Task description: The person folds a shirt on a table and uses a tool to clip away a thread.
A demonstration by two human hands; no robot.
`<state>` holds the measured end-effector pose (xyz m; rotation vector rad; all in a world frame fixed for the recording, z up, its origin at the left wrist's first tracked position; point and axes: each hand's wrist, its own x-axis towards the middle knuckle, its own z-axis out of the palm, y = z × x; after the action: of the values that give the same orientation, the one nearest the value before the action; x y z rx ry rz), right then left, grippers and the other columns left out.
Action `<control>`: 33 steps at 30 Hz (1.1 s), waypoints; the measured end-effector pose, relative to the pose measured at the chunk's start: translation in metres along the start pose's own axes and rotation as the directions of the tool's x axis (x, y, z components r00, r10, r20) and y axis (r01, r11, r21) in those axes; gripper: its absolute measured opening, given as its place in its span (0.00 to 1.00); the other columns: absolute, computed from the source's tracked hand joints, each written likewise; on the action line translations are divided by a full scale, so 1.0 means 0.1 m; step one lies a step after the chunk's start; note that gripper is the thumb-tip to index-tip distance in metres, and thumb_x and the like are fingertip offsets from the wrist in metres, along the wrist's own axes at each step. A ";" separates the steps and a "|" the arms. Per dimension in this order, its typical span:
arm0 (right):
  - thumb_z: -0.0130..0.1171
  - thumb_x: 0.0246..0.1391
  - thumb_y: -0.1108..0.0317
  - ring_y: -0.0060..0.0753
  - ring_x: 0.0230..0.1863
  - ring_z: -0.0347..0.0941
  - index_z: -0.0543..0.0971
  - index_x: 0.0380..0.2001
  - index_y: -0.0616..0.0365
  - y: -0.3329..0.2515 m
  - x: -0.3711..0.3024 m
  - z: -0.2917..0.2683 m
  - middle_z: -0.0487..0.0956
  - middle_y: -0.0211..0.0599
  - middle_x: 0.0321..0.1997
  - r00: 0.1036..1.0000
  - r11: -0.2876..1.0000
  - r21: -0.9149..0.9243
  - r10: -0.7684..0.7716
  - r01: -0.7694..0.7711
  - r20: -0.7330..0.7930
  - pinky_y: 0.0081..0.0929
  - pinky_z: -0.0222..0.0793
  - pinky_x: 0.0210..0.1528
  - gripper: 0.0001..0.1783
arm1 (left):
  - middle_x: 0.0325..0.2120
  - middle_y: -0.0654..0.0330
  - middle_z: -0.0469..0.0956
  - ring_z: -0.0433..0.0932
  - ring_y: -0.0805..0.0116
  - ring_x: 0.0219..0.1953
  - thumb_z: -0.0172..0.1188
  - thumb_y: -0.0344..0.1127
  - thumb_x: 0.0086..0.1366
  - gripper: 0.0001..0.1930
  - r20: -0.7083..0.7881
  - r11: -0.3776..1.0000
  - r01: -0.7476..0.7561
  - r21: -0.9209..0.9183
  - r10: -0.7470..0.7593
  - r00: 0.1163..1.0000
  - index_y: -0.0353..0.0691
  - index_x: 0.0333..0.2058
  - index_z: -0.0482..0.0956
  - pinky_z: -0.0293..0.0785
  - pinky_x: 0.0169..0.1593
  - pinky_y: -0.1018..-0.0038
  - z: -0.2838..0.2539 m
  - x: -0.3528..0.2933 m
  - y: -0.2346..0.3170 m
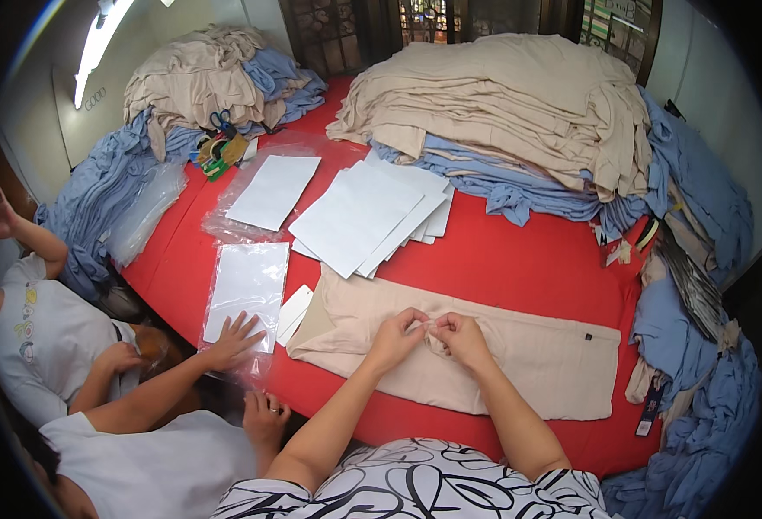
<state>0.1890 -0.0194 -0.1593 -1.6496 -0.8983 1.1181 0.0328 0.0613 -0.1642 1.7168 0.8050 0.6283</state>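
Observation:
A long beige garment (pixel 554 368) lies folded flat across the near side of the table, with a small dark label near its right end. My left hand (pixel 396 338) pinches a gathered bit of its cloth near the middle. Close beside it, my right hand (pixel 463 336) also has thumb and fingers closed on the bunched cloth. Whatever small part sits between the fingertips is too small to make out. At the garment's left end a tan stiff-looking piece (pixel 313 322) shows next to a white card (pixel 294 313).
A co-worker's hand (pixel 234 342) rests on a clear bag holding a white sheet (pixel 247 277); another person sits farther left. White sheets (pixel 355 216) lie loosely stacked on the red tablecloth (pixel 519 259). Beige clothes (pixel 502 95) and blue clothes (pixel 692 346) are piled behind and at right. Scissors (pixel 221 121) lie back left.

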 end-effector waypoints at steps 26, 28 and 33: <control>0.59 0.59 0.68 0.13 0.23 0.66 0.81 0.35 0.62 -0.08 -0.07 -0.05 0.74 0.23 0.25 0.997 0.999 0.040 0.003 -0.006 0.076 0.15 0.65 0.26 0.07 | 0.22 0.62 0.71 0.66 0.75 0.26 0.61 0.41 0.65 0.12 -0.051 0.998 -0.049 0.031 0.050 0.997 0.36 0.36 0.77 0.65 0.33 0.76 0.01 -0.04 0.09; 0.59 0.60 0.68 0.13 0.22 0.66 0.81 0.34 0.62 -0.08 -0.07 -0.05 0.74 0.23 0.24 0.998 1.000 0.022 0.003 -0.004 0.069 0.15 0.65 0.26 0.08 | 0.22 0.62 0.71 0.66 0.75 0.27 0.61 0.41 0.65 0.12 -0.035 0.999 0.014 0.035 -0.013 0.999 0.36 0.36 0.77 0.65 0.33 0.76 0.01 -0.05 0.13; 0.58 0.61 0.67 0.13 0.21 0.65 0.81 0.33 0.62 -0.10 -0.09 -0.02 0.72 0.23 0.22 0.998 0.993 -0.108 -0.039 0.044 0.043 0.16 0.64 0.24 0.09 | 0.21 0.61 0.73 0.66 0.75 0.24 0.61 0.40 0.64 0.12 -0.048 0.999 -0.039 0.030 0.040 0.998 0.37 0.36 0.77 0.65 0.31 0.75 0.01 -0.02 0.03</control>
<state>0.1873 -0.0247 -0.1473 -1.6935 -1.0312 1.0943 0.0333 0.0582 -0.1613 1.7530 0.8196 0.6909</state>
